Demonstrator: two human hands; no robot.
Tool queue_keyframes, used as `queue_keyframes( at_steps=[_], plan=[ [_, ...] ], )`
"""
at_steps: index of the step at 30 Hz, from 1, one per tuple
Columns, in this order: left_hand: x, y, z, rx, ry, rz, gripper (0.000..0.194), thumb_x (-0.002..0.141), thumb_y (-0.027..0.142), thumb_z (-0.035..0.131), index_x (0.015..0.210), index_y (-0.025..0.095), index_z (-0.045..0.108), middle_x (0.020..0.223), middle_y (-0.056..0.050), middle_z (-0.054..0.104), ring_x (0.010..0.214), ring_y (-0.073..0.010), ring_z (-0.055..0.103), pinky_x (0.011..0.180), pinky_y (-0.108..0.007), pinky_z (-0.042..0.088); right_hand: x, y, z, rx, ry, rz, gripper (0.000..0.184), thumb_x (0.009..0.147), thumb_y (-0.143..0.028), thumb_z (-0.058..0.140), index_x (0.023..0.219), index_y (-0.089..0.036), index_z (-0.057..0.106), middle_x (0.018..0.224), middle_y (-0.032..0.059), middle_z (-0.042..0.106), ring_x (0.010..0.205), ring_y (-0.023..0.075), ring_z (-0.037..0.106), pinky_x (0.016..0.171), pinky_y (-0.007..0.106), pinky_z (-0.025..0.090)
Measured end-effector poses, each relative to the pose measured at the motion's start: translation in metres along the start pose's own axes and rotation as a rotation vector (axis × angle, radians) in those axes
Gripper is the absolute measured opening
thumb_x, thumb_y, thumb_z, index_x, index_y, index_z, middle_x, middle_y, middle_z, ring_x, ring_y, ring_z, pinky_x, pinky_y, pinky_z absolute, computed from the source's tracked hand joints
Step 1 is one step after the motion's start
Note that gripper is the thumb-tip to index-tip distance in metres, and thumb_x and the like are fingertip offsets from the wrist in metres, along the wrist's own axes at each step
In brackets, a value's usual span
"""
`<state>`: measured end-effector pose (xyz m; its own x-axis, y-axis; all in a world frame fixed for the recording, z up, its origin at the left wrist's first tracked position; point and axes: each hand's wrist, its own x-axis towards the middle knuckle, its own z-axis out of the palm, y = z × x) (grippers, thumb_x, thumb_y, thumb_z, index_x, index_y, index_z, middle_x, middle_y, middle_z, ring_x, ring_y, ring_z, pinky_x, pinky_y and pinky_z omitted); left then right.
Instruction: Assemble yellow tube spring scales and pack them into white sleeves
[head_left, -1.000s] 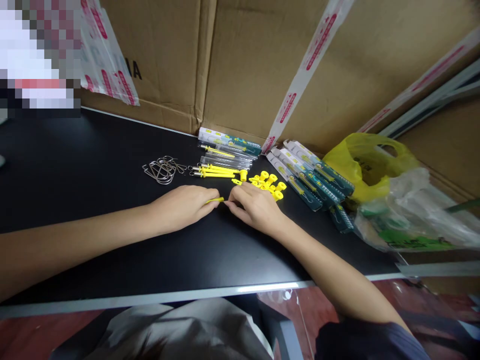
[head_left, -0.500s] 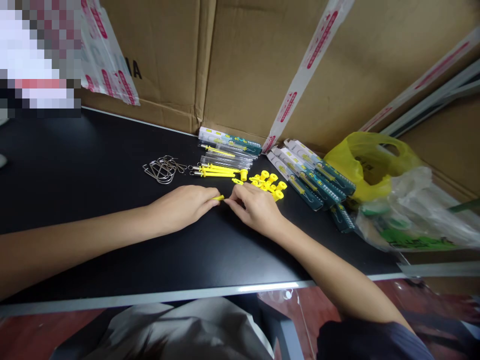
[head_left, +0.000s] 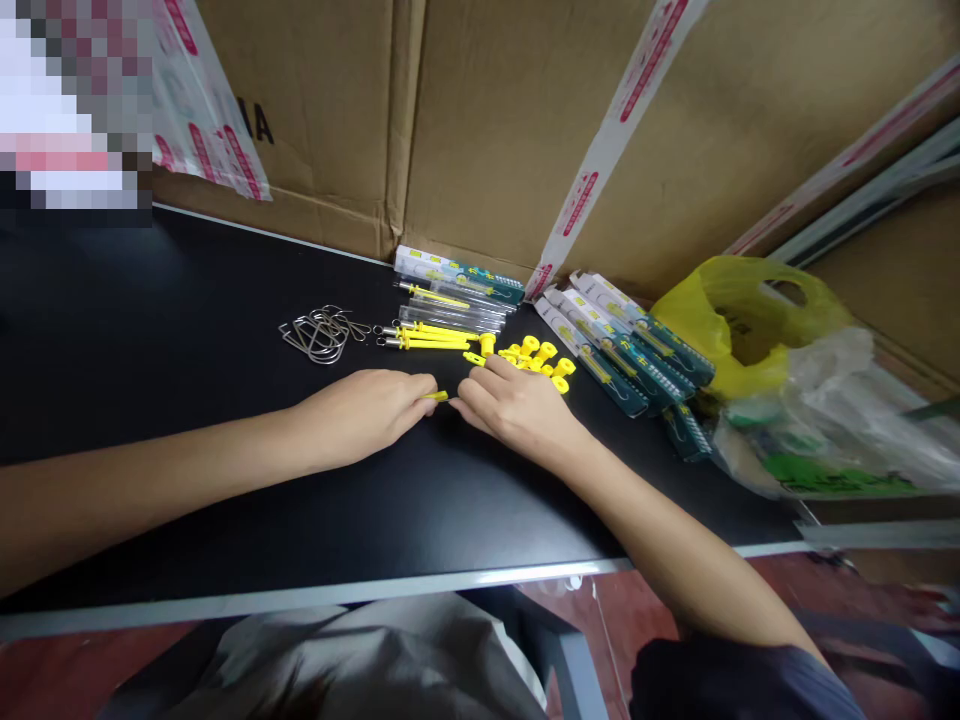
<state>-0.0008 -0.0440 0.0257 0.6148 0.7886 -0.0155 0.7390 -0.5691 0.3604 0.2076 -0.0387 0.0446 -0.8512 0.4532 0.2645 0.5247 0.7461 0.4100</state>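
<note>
Hooks (head_left: 321, 341): metal, tangled, on the black table (head_left: 420, 520) beyond the left wrist.
Left hand (head_left: 371, 412): palm down, fingers bent, pinching the yellow piece.
Yellow piece (head_left: 437, 396): between the hands, tip protruding toward the right.
Rods (head_left: 439, 341): yellow, beside clear tubes (head_left: 457, 316), beyond both hands.
Right hand (head_left: 521, 408): knuckles up, fingers curled, fingertips close by the tip; whether grasping, cannot tell.
Caps (head_left: 548, 350): yellow, heaped behind the right hand, partly hidden by it.
Boxes (head_left: 626, 350): overlapping, beside bags (head_left: 814, 400).
</note>
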Motion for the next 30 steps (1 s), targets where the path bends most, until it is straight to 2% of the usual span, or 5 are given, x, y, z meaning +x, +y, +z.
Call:
queue_keyframes(
  at_steps=[5, 13, 22, 30],
  plan=[
    [-0.002, 0.003, -0.001, -0.012, 0.006, -0.008, 0.025, 0.098, 0.03, 0.034, 0.084, 0.02, 0.053, 0.083, -0.005, 0.065, 0.082, -0.0236, 0.065, 0.071, -0.033, 0.04, -0.002, -0.004, 0.007, -0.077, 0.153, -0.024, 0.031, 0.1, -0.025, 0.042, 0.073, -0.018, 0.054, 0.064, 0.0019, 0.056, 0.068, 0.0161, 0.044, 0.051, 0.03, 0.021],
    [-0.002, 0.003, 0.001, 0.001, 0.02, 0.001, 0.026, 0.098, 0.028, 0.034, 0.085, 0.019, 0.054, 0.083, -0.005, 0.066, 0.083, -0.0242, 0.065, 0.072, -0.034, 0.041, -0.002, -0.003, 0.008, -0.137, 0.283, -0.081, 0.03, 0.095, -0.019, 0.051, 0.065, -0.018, 0.051, 0.057, -0.0001, 0.052, 0.062, 0.0147, 0.042, 0.051, 0.03, 0.022],
    [-0.002, 0.004, 0.003, 0.125, 0.055, -0.017, 0.02, 0.098, 0.025, 0.036, 0.088, 0.019, 0.052, 0.082, -0.006, 0.068, 0.076, -0.024, 0.067, 0.064, -0.032, 0.04, -0.002, -0.004, 0.009, -0.164, 0.257, -0.044, 0.031, 0.1, -0.023, 0.045, 0.07, -0.018, 0.052, 0.059, 0.0004, 0.052, 0.065, 0.0145, 0.043, 0.052, 0.029, 0.024],
    [-0.003, 0.004, 0.006, 0.131, 0.064, -0.027, 0.021, 0.099, 0.025, 0.034, 0.093, 0.018, 0.053, 0.086, -0.008, 0.07, 0.08, -0.0253, 0.069, 0.066, -0.032, 0.043, -0.003, -0.012, 0.011, -0.128, 0.215, 0.026, 0.029, 0.098, -0.02, 0.045, 0.07, -0.018, 0.052, 0.058, 0.0007, 0.052, 0.064, 0.0149, 0.042, 0.051, 0.03, 0.021]
  ],
)
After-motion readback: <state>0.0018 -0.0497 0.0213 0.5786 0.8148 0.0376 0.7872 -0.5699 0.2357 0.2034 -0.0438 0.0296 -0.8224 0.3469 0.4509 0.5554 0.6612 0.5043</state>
